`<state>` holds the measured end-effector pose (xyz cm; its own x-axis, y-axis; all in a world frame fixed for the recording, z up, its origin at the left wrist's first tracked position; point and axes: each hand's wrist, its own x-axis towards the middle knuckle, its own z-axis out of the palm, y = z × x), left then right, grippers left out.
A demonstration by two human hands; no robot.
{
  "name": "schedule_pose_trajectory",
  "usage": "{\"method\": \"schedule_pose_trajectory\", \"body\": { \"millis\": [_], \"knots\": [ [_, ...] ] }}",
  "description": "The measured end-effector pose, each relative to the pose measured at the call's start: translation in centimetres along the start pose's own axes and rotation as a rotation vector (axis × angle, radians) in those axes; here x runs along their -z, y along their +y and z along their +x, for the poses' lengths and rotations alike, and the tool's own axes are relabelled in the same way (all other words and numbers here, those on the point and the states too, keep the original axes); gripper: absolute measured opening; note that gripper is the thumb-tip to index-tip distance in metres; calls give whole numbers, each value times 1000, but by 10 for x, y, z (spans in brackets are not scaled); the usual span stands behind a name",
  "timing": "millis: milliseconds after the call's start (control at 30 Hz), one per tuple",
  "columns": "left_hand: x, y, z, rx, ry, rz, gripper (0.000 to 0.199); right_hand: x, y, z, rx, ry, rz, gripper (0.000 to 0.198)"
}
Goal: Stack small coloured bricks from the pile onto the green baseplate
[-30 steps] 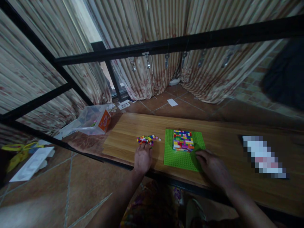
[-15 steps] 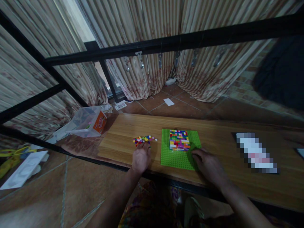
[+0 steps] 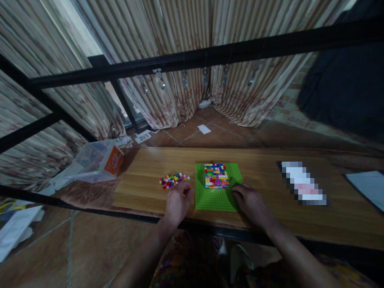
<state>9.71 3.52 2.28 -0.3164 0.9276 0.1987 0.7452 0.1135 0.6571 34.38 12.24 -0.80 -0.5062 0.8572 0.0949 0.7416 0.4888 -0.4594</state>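
A green studded baseplate [image 3: 214,202] lies on the wooden table, bearing a square block of multicoloured toy bricks [image 3: 216,176]. To its left is a loose pile of small toy bricks [image 3: 171,181]. My left hand [image 3: 177,202] is between the pile and the plate's left edge, thumb and fingers pinched together; whatever is between the fingertips is too small to make out. My right hand [image 3: 252,204] rests over the plate's right edge, its fingers curled and closed, the tips just right of the brick block. Anything inside them is hidden.
A clear plastic box [image 3: 97,164] with an orange label stands beyond the table's left end. A blurred-out flat object [image 3: 304,183] lies on the table at right, with a pale sheet-like item [image 3: 367,188] farther right. A black metal rail [image 3: 192,60] crosses before the curtains.
My left hand has drawn back from the brick pile towards the baseplate, its fingers now pinched. My right hand stays at the plate's right edge. The whole view has shifted slightly.
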Motion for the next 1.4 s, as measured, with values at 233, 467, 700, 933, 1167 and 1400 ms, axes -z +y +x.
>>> {"method": "schedule_pose_trajectory", "body": {
  "millis": [233, 467, 700, 933, 1167, 1400],
  "knots": [
    [-23, 40, 13, -166, -43, -135, 10, 1, -1, 0, -5, 0, 13, 24],
    [-43, 42, 19, -250, -56, 23, 12, 2, -3, 0, -4, 4, 23, 24],
    [-46, 43, 23, -242, -59, 91, 9, 3, -3, 1, 1, -9, 39, 24],
    [-46, 40, 21, -233, -33, 64, 20, 3, -3, 1, -6, -10, 21, 23],
    [-37, 38, 21, -211, -1, -39, 18, 5, -6, 1, -11, -11, 29, 24],
    [-44, 43, 30, -95, 61, -78, 11, 4, -4, 1, -1, -2, 29, 22]
  ]
}}
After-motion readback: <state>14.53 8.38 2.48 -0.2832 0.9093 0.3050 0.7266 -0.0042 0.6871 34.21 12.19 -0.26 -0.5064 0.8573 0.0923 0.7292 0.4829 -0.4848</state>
